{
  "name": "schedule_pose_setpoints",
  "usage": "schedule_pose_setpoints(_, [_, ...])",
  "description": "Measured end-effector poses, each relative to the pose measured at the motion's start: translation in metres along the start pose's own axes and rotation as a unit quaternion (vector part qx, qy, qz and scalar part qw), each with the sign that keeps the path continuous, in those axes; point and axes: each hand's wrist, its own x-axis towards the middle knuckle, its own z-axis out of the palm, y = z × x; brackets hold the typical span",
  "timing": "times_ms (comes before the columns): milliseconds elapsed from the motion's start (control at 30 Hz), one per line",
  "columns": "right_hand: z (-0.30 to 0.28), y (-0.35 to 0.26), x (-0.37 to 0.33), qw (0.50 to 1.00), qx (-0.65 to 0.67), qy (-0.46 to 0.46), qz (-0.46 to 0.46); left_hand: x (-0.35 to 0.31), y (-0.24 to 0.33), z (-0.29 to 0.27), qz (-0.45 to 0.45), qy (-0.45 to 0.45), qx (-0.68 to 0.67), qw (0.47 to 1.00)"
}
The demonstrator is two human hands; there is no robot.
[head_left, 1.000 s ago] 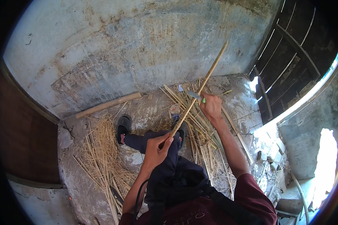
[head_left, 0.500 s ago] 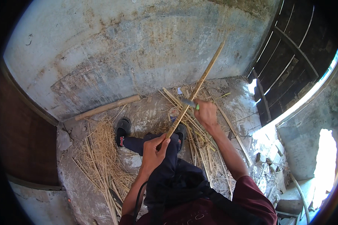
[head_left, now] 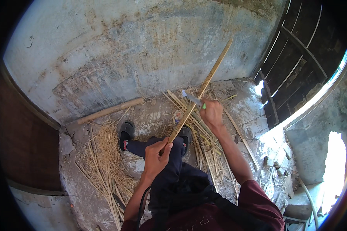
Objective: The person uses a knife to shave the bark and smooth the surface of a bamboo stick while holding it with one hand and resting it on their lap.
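A long bamboo strip slants up and away from my lap toward the wall. Its near end is pinched by my left hand, thumb along the top, just above my thigh. My right hand is closed round the green handle of a knife. The grey blade lies across the strip near its middle, pointing up and to the left. Most of the handle is hidden in my fist.
Thin shavings and split strips heap on the floor at left. More bamboo strips lie on the right. A thick bamboo pole rests along the stained wall. Broken bricks lie farther right, below dark wooden boards.
The knife and right hand have shifted slightly, and the blade now shows more clearly across the strip. The strip's far end has risen a little. My left hand keeps its pinch.
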Motion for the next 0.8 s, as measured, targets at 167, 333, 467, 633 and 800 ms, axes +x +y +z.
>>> schedule_pose_setpoints(167, [0.002,0.014,0.005,0.999,-0.032,0.017,0.01,-0.006,0.005,-0.004,-0.003,0.003,0.009,1.0])
schedule_pose_setpoints(333, [-0.011,0.065,0.041,0.989,-0.088,0.096,0.075,-0.018,-0.003,-0.003,-0.001,0.002,0.01,1.0])
schedule_pose_setpoints(467, [-0.008,0.067,0.036,0.992,-0.092,0.044,0.07,-0.021,-0.009,-0.003,-0.01,0.005,0.002,1.0])
schedule_pose_setpoints(633, [-0.009,0.05,0.028,0.997,-0.047,-0.039,0.044,-0.025,-0.011,-0.007,-0.006,0.002,0.021,1.0])
schedule_pose_setpoints(800, [-0.022,0.078,0.054,0.994,-0.072,0.061,0.052,-0.035,-0.009,-0.014,0.008,-0.013,0.043,0.999])
